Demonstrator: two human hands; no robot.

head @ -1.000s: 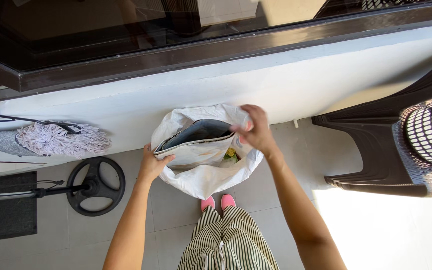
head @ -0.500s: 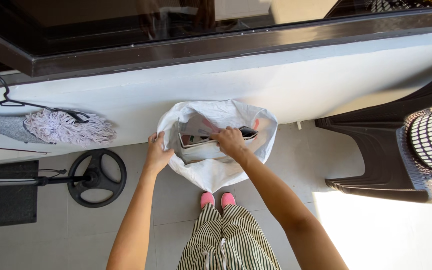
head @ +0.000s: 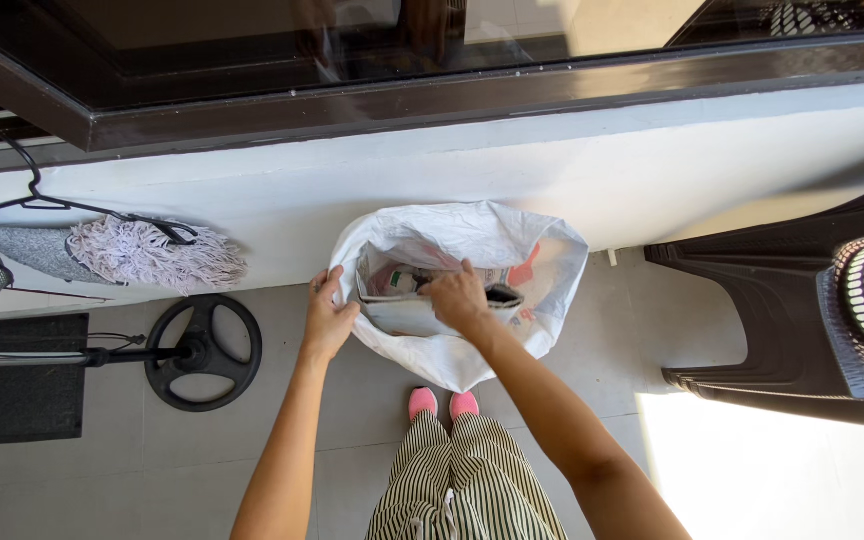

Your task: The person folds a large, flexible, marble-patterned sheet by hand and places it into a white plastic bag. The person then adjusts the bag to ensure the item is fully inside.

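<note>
A white plastic bag (head: 512,330) stands open on the tiled floor against a white low wall. Inside it sits a stack of flat paper and cardboard (head: 402,315). My left hand (head: 327,318) grips the bag's left rim. My right hand (head: 457,297) reaches into the bag and presses down on the top edge of the stack, fingers closed over it. My pink shoes (head: 442,403) and striped trousers show just below the bag.
A round black fan base (head: 202,352) with its pole lies on the floor at left, by a dark mat (head: 17,390). A fringed cloth (head: 157,257) and hanger rest against the wall. Dark plastic chairs (head: 782,310) stand at right. A dark window frame runs above.
My right hand left the bag's far rim, reached inside and pushed the stack lower into the bag. The bag's mouth has opened wider. My left hand stayed on the rim.
</note>
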